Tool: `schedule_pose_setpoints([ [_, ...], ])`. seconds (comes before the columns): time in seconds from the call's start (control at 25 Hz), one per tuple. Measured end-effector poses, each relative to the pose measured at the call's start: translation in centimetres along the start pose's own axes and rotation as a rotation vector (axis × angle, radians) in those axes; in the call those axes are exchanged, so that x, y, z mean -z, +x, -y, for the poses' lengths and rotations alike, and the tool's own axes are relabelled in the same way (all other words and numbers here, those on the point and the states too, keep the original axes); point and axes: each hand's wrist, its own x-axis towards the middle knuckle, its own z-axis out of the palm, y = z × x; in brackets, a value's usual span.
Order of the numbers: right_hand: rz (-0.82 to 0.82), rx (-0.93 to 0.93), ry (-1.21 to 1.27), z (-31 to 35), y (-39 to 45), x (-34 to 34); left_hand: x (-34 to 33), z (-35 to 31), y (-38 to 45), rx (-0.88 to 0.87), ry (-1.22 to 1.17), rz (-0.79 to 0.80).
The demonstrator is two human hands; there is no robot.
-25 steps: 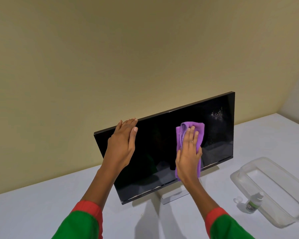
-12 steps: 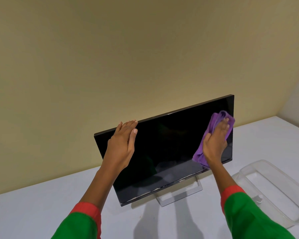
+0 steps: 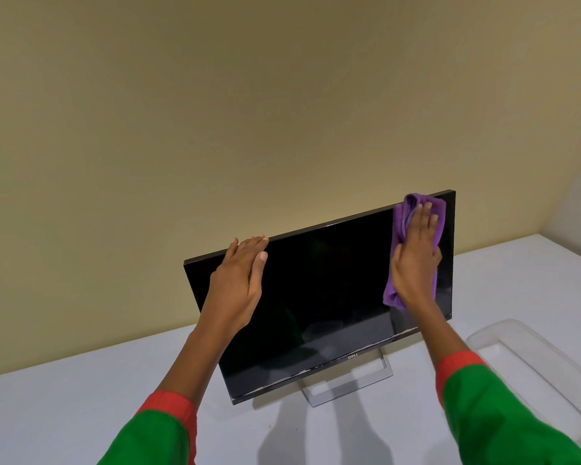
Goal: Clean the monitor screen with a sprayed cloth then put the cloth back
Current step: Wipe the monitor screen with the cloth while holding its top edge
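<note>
A black monitor stands tilted back on a silver stand on the white table. My right hand presses a purple cloth flat against the screen's upper right corner, fingers straight; the cloth bunches above the fingertips and hangs below the palm. My left hand lies flat on the upper left of the screen, fingertips at the top edge, steadying it.
A clear plastic tray lies on the white table to the right of the monitor, partly hidden by my right sleeve. A beige wall rises right behind the monitor.
My right hand has wiped the cloth from the screen's middle rightward and up to the top right corner. The left hand has stayed put. The small bottle by the tray is now hidden.
</note>
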Motion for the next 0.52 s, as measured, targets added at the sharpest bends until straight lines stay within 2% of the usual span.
schedule_pose_setpoints([
  [0.12,0.005,-0.066,-0.017,-1.9,2.0,0.9,0.0,-0.1,0.0,0.001,0.012,0.01],
  [0.32,0.049,-0.294,0.123,-4.4,0.4,0.2,-0.1,-0.1,-0.1,0.003,0.007,0.006],
  [0.44,0.06,-0.333,0.178,-3.6,-2.8,-1.4,-0.2,-0.1,-0.1,0.001,-0.003,-0.004],
  [0.52,0.031,-0.297,0.206,-2.1,-4.2,-2.2,-0.1,0.0,0.0,-0.006,-0.004,-0.003],
])
